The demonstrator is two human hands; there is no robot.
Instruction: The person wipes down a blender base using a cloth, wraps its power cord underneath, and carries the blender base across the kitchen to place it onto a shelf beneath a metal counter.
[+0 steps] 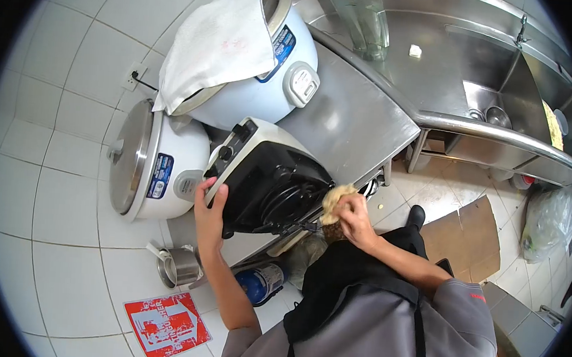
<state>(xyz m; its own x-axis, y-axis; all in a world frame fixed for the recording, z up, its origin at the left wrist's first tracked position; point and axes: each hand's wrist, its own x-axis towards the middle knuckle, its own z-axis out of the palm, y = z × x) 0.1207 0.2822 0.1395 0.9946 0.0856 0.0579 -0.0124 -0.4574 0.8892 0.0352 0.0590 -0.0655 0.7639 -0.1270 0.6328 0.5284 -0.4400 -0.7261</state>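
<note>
A black and white appliance (269, 184) is tipped on its side on the steel counter (342, 113), its dark underside turned toward me. My left hand (210, 213) grips its edge near the knobs, at the left side. In my right hand (355, 223) is a bunched yellowish cloth (335, 200), held close to the appliance's right end. The fingers of that hand are closed round the cloth.
Two large rice cookers (249, 78) stand behind and left, one under a white towel (222, 40). A metal pot (179, 267) sits at lower left. A blue cylinder (260, 283) is under the counter. Sinks (495, 73) are at upper right, cardboard (462, 241) on the floor.
</note>
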